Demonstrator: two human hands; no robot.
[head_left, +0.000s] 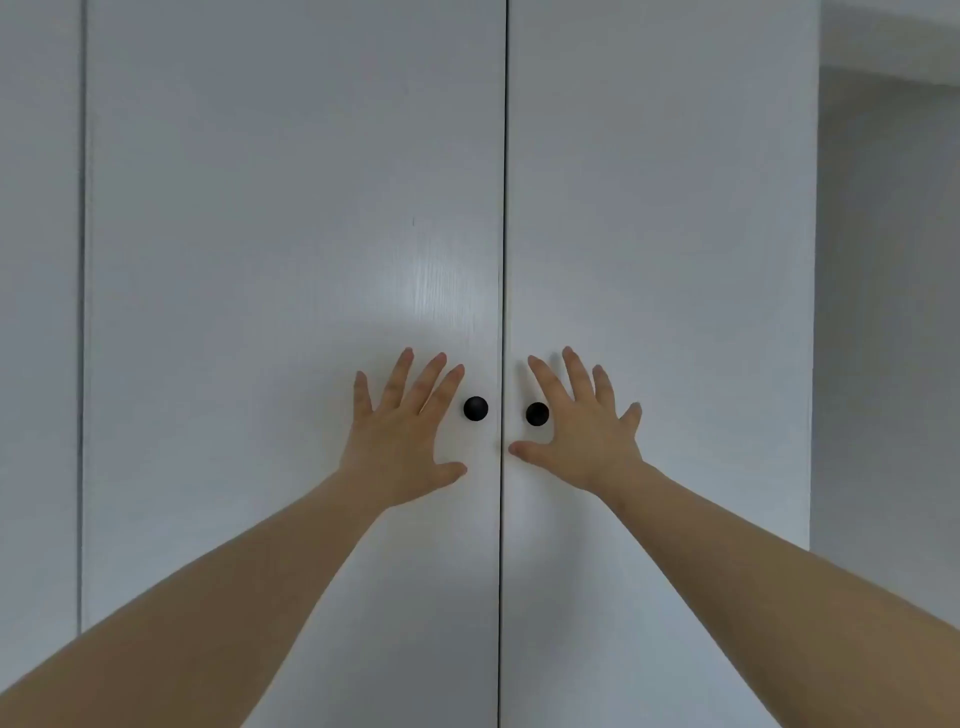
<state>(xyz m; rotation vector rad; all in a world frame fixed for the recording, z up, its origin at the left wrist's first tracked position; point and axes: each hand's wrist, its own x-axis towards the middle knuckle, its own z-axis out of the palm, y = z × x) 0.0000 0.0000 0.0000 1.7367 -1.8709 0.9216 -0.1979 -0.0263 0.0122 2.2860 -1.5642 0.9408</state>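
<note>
Two tall white cabinet doors fill the view, the left door (291, 260) and the right door (660, 234), meeting at a dark vertical seam. Each carries a round black knob beside the seam: the left knob (475, 408) and the right knob (536, 414). My left hand (402, 436) lies with spread, straight fingers against the left door, just left of its knob. My right hand (582, 431) is spread the same way on the right door, its palm edge partly covering the right knob. Neither hand grips a knob.
A narrow white panel (39, 312) stands left of the doors behind a vertical gap. To the right, past the cabinet's edge, a pale wall (888, 312) recedes under a ceiling beam.
</note>
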